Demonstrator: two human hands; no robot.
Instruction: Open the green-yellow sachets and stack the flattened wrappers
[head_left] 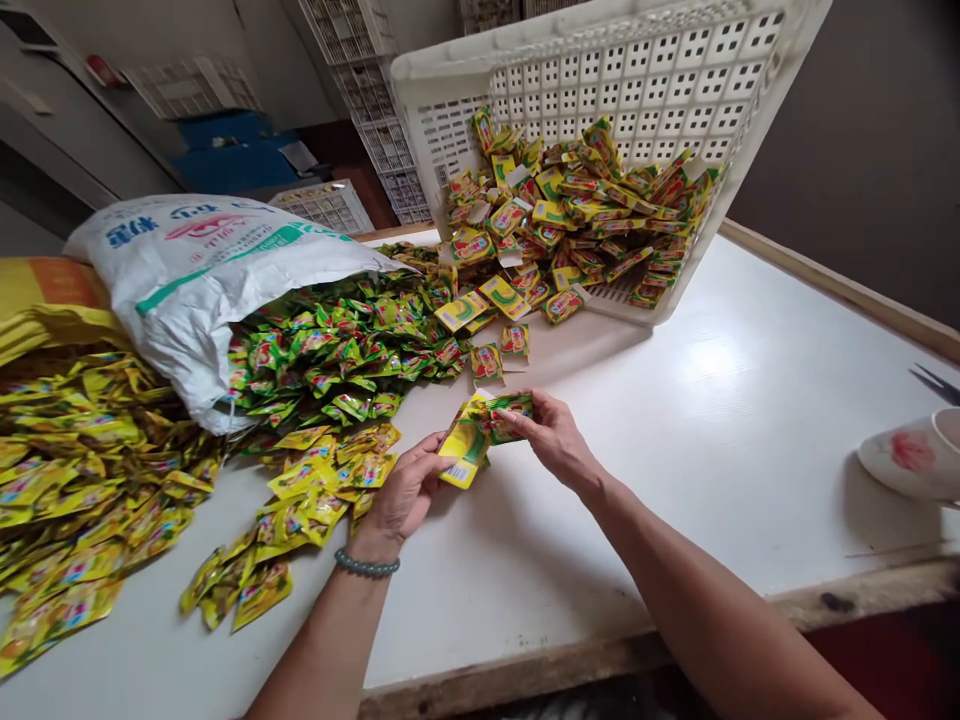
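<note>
beyond the hands, a white surface (720, 400) carries loose cartons (515, 342); the left hand (409, 490) pinches a yellow carton (465, 445), the right (559, 435) a green sachet (510, 415), which could snag or crumple if angled badly.

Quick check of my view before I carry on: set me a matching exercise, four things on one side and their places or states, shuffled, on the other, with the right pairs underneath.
Column one
1. Left hand
2. Right hand
3. White sack
4. Cup

Column two
A. Toward the right end of the table, marked with a pink flower
B. Pinching a green sachet
C. Lying with green sachets spilling from its mouth
D. Holding a yellow carton

Right pairs: 1-D, 2-B, 3-C, 4-A
</note>
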